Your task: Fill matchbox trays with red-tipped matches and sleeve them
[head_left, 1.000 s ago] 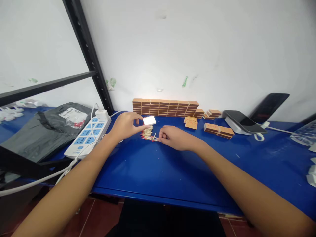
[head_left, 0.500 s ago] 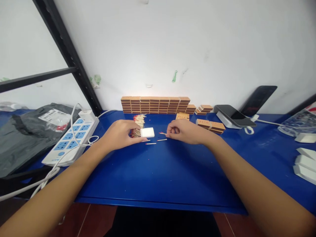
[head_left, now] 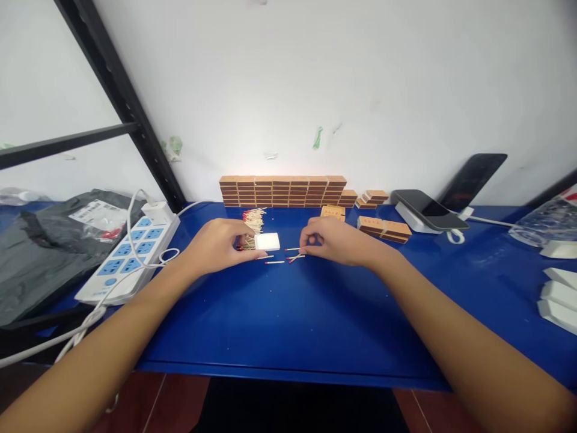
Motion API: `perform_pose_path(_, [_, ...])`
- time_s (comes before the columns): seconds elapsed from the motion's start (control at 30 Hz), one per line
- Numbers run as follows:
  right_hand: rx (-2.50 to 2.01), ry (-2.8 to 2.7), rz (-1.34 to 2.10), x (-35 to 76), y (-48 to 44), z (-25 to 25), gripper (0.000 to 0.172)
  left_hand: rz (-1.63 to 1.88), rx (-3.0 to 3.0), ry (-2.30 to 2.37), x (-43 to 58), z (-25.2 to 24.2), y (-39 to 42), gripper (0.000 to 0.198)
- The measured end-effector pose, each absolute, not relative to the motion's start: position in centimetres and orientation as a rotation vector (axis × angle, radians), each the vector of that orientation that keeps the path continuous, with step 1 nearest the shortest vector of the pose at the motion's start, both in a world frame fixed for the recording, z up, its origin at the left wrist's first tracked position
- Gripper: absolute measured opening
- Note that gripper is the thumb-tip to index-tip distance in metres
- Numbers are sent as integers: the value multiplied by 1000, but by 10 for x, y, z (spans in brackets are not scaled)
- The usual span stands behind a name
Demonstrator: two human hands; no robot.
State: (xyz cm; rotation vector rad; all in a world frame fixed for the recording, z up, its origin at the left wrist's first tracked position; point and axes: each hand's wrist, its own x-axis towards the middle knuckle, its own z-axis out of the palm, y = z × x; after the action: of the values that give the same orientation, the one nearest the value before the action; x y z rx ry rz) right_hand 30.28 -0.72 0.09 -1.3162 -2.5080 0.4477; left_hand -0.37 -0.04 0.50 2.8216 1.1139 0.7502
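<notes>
Matches (head_left: 253,221), thin pale sticks with red heads, lie in a loose heap left of middle on the glossy blue worktop (head_left: 288,325), nearer its back edge than its front. By the worktop's left end are a wrinkled grey plastic bag (head_left: 45,252) and a smooth white power strip (head_left: 140,237) with blue panels. My left hand (head_left: 220,243) curves into a C, thumb and fingers apart, around the left end of a shallow rectangular white tray (head_left: 267,242); I seem to have hold of it, though my far fingertips are hard to make out. Tan-topped, brown-sided matchboxes (head_left: 283,191) stand brick-like along the back edge. My right hand (head_left: 324,240) is nearly closed, thumb and forefinger pinching the plain end of one match (head_left: 292,249), red head leftward; two others cross just in front. Toward the right end sits a flat, shiny black phone (head_left: 433,208).
</notes>
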Motion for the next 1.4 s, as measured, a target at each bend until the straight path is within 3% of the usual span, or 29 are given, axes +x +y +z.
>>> perform_pose_path(0.27, [-1354, -2505, 567, 304, -11, 7, 8, 754, 2820, 1101, -5, 4, 1, 40])
perform_pose_path(0.4, [-1299, -2525, 568, 303, -13, 7, 18, 754, 2823, 1100, -5, 4, 1, 40])
perform_pose_path(0.63, [-1451, -2501, 849, 293, -22, 7, 11, 725, 2824, 1107, -3, 5, -1, 42])
perform_pose_path(1.03, [-1265, -2356, 786, 285, -31, 17, 21, 740, 2865, 1037, 3, 4, -8, 47])
perform_pose_path(1.4, [-1209, -2330, 660, 259, -47, 4, 13, 715, 2916, 896, 7, 3, -16, 43])
